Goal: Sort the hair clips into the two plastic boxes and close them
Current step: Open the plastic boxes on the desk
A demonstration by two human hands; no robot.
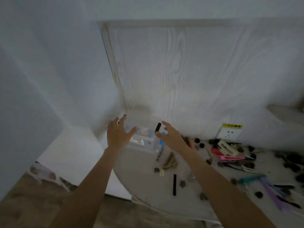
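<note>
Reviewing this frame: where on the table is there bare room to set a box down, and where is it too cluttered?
Bare patch: the near-left table surface, bordered by the clear plastic box behind, the gold claw clip and black bar clip to its right. A smaller gap lies beyond the bar clip. Crowded: the right side, around the cream claw clip and pink clips.

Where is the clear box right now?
The clear box sits at the table's far left edge by the wall, between the left hand and right hand.
</note>
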